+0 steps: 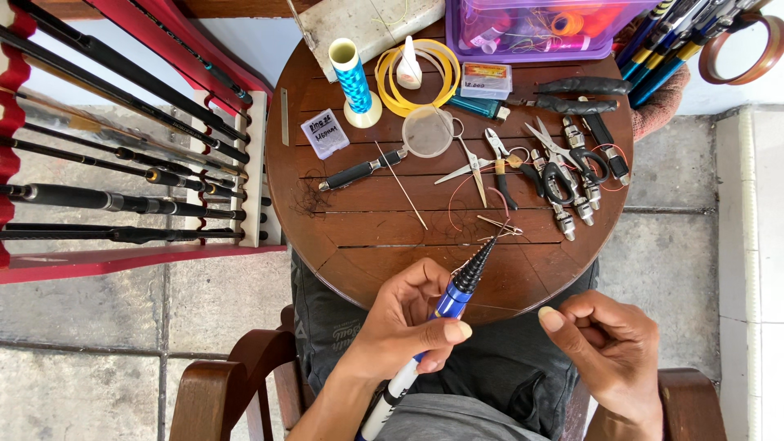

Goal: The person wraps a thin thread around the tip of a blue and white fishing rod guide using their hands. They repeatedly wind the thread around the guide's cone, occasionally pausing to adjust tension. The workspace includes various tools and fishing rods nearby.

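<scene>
My left hand (404, 327) grips a blue fishing rod section (451, 300) with a black tapered tip, pointing up toward the round wooden table (343, 253). A small wire guide sits at the rod's tip (500, 229). My right hand (604, 339) is closed with thumb and fingers pinched together, apparently pulling a very thin thread that runs toward the rod. Both hands hover above my lap, just at the table's near edge.
On the table lie a blue thread spool (354, 77), yellow line coil (416, 77), magnifier (426, 131), scissors (469, 167), pliers (502, 163), a lighter (478, 106) and a purple box (531, 28). A red rack of rods (131, 163) stands at left.
</scene>
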